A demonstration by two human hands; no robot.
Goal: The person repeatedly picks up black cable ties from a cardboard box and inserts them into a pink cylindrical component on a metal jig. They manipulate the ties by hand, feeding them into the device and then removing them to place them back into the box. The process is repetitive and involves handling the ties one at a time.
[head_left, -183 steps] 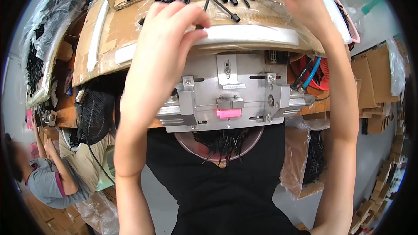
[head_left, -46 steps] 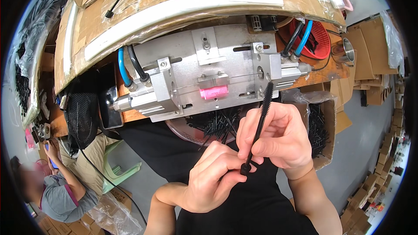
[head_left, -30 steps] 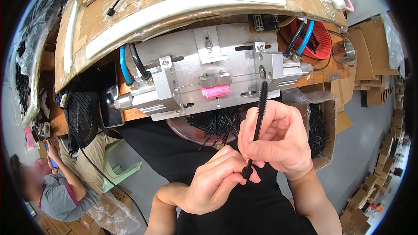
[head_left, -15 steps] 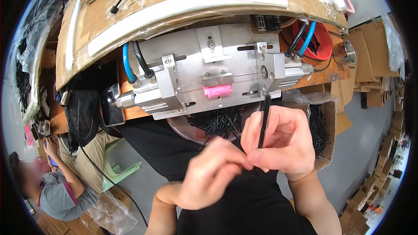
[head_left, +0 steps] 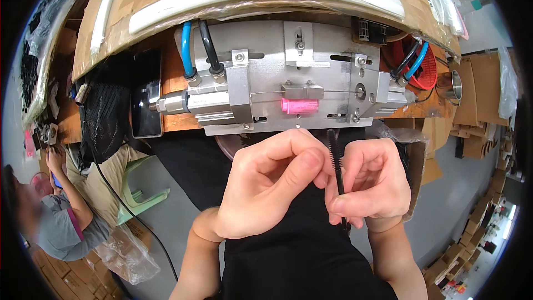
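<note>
My right hand (head_left: 380,183) pinches the stem of a black mascara wand (head_left: 336,155) between thumb and fingers; its bristled end points up toward the bench. Close on the wand's left side is my left hand (head_left: 266,186), fingers curled in and thumb bent toward the forefinger. Its fingertips are at the bristles, but whether they touch them or hold something small is hidden. Just beyond both hands stands a metal fixture (head_left: 266,116) with a cylinder at each end. At its middle a pink piece (head_left: 300,105) sits below a small metal block (head_left: 302,91).
Blue and black hoses (head_left: 187,50) run into the fixture. A red basket (head_left: 427,69) and metal cup (head_left: 456,86) stand at the right. A dark phone-like slab (head_left: 147,100) and black mesh bag (head_left: 111,94) lie left. Another person (head_left: 61,222) sits at far left, near a green stool (head_left: 139,200).
My left hand has risen from the wand's lower end to beside its bristles. My right hand still holds the wand, slightly lower. The view has shifted, moving the fixture rightward and slightly up in the picture.
</note>
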